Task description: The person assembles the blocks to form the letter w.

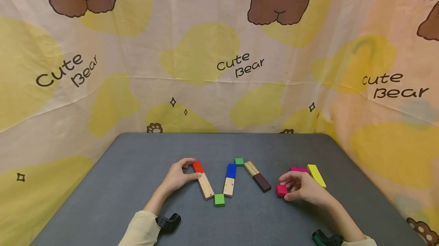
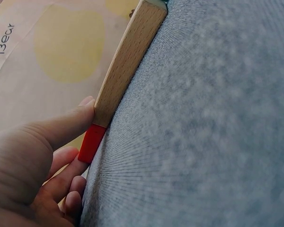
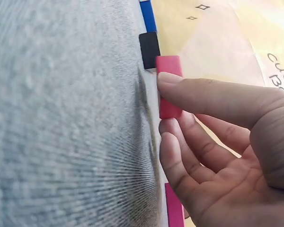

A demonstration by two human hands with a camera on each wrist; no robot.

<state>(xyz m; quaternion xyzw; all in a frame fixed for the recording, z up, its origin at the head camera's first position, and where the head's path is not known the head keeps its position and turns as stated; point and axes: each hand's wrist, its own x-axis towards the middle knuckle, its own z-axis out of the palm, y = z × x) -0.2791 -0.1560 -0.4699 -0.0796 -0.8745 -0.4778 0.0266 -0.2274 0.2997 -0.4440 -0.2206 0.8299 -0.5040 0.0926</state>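
Observation:
My left hand (image 1: 178, 177) is at the far end of a red block (image 1: 198, 167), with the thumb along its side and a fingertip at its end. That red block meets a plain wooden block (image 2: 130, 61) end to end, and the thumb touches close to their joint. My right hand (image 1: 303, 189) pinches a small pink block (image 3: 169, 104) between thumb and fingers, just right of a dark brown block (image 1: 262, 182). In the right wrist view the thumb covers part of the pink block's face.
Between the hands, a green block (image 1: 219, 200), a blue block (image 1: 231, 170), a wooden block (image 1: 229, 187), another green block (image 1: 239, 162) and a striped wooden block (image 1: 252, 168) continue the zigzag line. Behind the right hand lie a magenta block (image 1: 299, 169) and a yellow block (image 1: 316, 176).

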